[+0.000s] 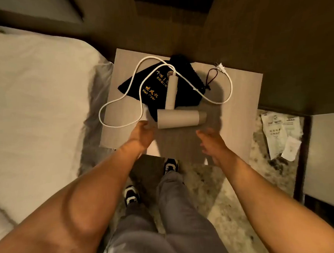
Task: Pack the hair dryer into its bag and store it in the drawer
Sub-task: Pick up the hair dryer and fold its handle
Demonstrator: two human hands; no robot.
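1. Pale wood-grain bedside table (243, 96) stands between a white-sheeted bed (36, 97) at 9 o'clock and a dark wall panel at 12 o'clock; mottled carpet lies below.
2. Left hand (141, 135) reaches over the table's near edge, fingers loosely spread and curled, holding nothing; its fingertips are just beside the dryer barrel's left end, and contact cannot be told.
3. Right hand (211, 141) hovers at 5 o'clock from the barrel, fingers apart and blurred, empty.
4. Hair dryer (181, 118) lies on the table: a smooth, matte white cylinder for the barrel, with a slimmer cylindrical handle pointing toward 12 o'clock across the bag.
5. Bag (157, 92) is flat black cloth with gold lettering reading "Hair Dryer", its dark drawstring loop at 3 o'clock.
6. White cord (121, 97) loops over the bag and off to 9 o'clock, then swings right to a plug (220, 67) at 1 o'clock.
7. Crumpled printed papers (281, 134) lie on the carpet at 3 o'clock.
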